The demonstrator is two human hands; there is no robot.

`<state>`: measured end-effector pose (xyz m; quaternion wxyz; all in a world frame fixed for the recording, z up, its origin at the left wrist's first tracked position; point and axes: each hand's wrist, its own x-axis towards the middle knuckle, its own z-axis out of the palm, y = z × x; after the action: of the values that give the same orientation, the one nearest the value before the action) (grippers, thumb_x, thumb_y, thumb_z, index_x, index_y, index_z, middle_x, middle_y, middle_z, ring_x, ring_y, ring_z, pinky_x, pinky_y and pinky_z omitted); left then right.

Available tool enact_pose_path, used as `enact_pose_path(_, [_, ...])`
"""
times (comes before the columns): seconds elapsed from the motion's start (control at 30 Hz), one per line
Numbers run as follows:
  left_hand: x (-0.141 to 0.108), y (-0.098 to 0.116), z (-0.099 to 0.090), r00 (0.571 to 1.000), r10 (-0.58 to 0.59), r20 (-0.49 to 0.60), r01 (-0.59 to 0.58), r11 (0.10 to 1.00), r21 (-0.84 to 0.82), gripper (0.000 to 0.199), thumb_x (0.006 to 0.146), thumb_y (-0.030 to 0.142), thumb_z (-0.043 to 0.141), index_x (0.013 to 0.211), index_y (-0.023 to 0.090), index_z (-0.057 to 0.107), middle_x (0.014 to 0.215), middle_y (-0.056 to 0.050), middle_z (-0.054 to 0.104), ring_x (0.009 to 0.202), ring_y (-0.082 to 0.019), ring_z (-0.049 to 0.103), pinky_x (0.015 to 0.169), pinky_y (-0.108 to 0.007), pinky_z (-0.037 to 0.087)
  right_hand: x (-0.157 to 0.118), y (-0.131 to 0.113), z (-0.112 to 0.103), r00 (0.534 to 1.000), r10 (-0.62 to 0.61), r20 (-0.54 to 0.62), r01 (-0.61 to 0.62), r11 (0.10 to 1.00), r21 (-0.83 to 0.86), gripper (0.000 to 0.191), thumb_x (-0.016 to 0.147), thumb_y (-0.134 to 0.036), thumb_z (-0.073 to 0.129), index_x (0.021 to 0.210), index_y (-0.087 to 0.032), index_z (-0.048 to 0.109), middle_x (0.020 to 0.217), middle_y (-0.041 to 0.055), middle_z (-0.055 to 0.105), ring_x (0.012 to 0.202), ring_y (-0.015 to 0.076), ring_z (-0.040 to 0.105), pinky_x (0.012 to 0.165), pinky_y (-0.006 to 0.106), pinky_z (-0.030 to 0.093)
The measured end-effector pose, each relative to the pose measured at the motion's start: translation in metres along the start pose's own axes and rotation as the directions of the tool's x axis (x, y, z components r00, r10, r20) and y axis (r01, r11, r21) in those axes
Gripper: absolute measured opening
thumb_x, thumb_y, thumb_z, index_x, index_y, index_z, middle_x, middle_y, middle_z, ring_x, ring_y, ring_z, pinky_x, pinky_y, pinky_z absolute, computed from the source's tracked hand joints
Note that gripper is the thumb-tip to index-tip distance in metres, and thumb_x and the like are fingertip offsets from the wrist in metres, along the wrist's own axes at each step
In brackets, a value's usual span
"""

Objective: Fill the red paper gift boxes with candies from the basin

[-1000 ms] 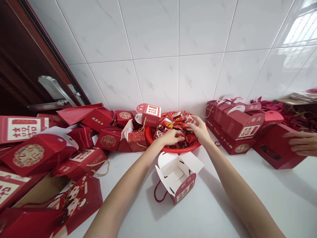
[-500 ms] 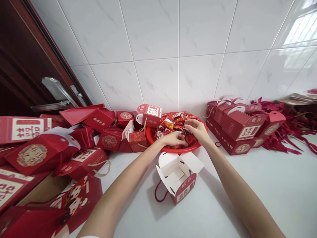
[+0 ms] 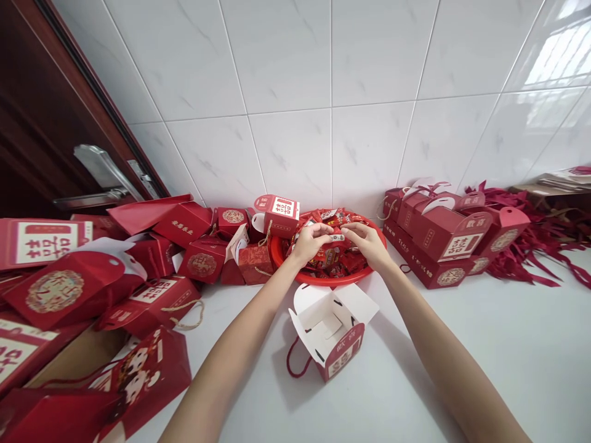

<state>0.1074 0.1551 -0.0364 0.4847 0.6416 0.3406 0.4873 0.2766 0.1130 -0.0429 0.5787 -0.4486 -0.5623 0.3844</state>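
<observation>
My left hand is closed in a pinch over a red plastic basin heaped with red-wrapped candies. Between its fingertips and those of my right hand sits a small red-and-white wrapped candy. The right fingers are bent and pressed together at the candy's other end, though their undersides are hidden. In front of the basin stands an open red gift box with a white inside, its flaps spread and a dark red cord loop at its left. No candy shows inside it.
Many red boxes are piled on the left, one with a beige rope handle. Another box rests against the basin's back left rim. Stacked boxes and dark red ribbons lie on the right. A tiled wall rises behind.
Both hands have lifted slightly from the candies and come together. The left fingers have risen out of the heap, and a wrapped candy now shows between the hands. The open box stays put.
</observation>
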Motion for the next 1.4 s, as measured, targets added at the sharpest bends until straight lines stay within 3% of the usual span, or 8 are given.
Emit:
enact_pose_path(0.13, [-0.002,0.0,-0.001,1.0,0.027,0.002,-0.027,1.0,-0.016,0.029,0.062,0.021,0.079,0.089,0.015,0.068,0.085,-0.002,0.07,0.082,-0.016,0.065,0.078,-0.027,0.053,0.0,0.001,-0.001,0.995,0.035,0.098,-0.039,0.998,0.039,0.047,0.062,-0.051,0.084,0.094,-0.02,0.07,0.078,0.0023,0.071,0.075,0.0192,0.065,0.062,0.03,0.054])
enact_pose_path(0.4, [-0.002,-0.001,0.0,0.994,-0.107,0.022,0.107,0.994,-0.008,0.027,0.067,0.014,0.077,0.094,0.014,0.07,0.09,-0.005,0.073,0.089,-0.019,0.068,0.088,-0.034,0.052,0.001,0.0,0.0,1.0,0.011,0.014,-0.013,0.996,0.091,0.052,0.047,-0.046,0.092,0.08,-0.021,0.061,0.072,-0.0036,0.065,0.066,0.0136,0.059,0.058,0.026,0.051])
enact_pose_path(0.73, [0.0,-0.004,-0.003,0.992,-0.117,0.047,0.117,0.993,-0.007,0.02,0.067,0.016,0.081,0.086,0.015,0.074,0.084,-0.003,0.074,0.085,-0.019,0.069,0.09,-0.035,0.052,0.0,0.0,0.001,0.999,0.024,-0.047,-0.022,0.998,0.052,0.042,0.061,-0.054,0.081,0.078,-0.02,0.063,0.072,-0.0008,0.063,0.062,0.0151,0.056,0.054,0.026,0.048])
enact_pose_path(0.9, [-0.001,-0.001,-0.002,0.988,-0.152,0.028,0.151,0.988,0.03,0.014,0.067,0.011,0.075,0.081,0.016,0.075,0.084,-0.002,0.075,0.082,-0.018,0.068,0.082,-0.03,0.053,0.005,0.008,0.001,0.993,0.057,-0.1,-0.048,0.995,0.083,0.046,0.07,-0.065,0.07,0.068,-0.022,0.055,0.063,-0.0021,0.055,0.056,0.014,0.05,0.05,0.026,0.043])
enact_pose_path(1.03, [-0.002,-0.001,-0.001,0.977,-0.196,0.089,0.192,0.98,0.051,0.019,0.068,0.013,0.076,0.087,0.015,0.076,0.071,0.001,0.07,0.062,-0.012,0.06,0.068,-0.026,0.05,0.006,0.011,-0.001,0.999,0.03,-0.019,-0.03,0.999,0.016,0.05,0.071,-0.068,0.068,0.061,-0.022,0.051,0.057,-0.0038,0.047,0.053,0.0123,0.043,0.047,0.025,0.036])
enact_pose_path(1.17, [-0.003,-0.001,-0.002,0.969,-0.208,0.134,0.21,0.978,0.002,0.022,0.069,0.02,0.08,0.09,0.014,0.075,0.071,0.0,0.069,0.053,-0.009,0.054,0.058,-0.025,0.046,0.006,0.009,-0.002,0.997,0.026,0.072,-0.019,0.995,-0.096,0.041,0.077,-0.058,0.064,0.062,-0.02,0.06,0.062,-0.0015,0.057,0.06,0.0151,0.052,0.055,0.027,0.042])
enact_pose_path(1.3, [-0.003,-0.001,-0.002,0.965,-0.221,0.138,0.23,0.972,-0.05,0.018,0.067,0.023,0.082,0.081,0.013,0.075,0.074,-0.002,0.07,0.055,-0.009,0.055,0.057,-0.024,0.044,0.006,0.008,-0.002,0.992,0.011,0.123,-0.002,0.998,-0.07,0.023,0.074,-0.041,0.065,0.08,-0.021,0.075,0.088,0.0027,0.075,0.088,0.0218,0.066,0.08,0.033,0.052])
enact_pose_path(1.4, [-0.002,0.0,-0.001,0.961,-0.243,0.128,0.252,0.966,-0.058,0.021,0.067,0.028,0.083,0.076,0.012,0.075,0.065,0.001,0.066,0.054,-0.008,0.053,0.056,-0.023,0.043,0.006,0.009,-0.003,0.985,-0.011,0.175,0.016,1.0,-0.024,0.033,0.068,-0.033,0.072,0.099,-0.022,0.078,0.105,0.0051,0.077,0.1,0.0251,0.068,0.093,0.039,0.052])
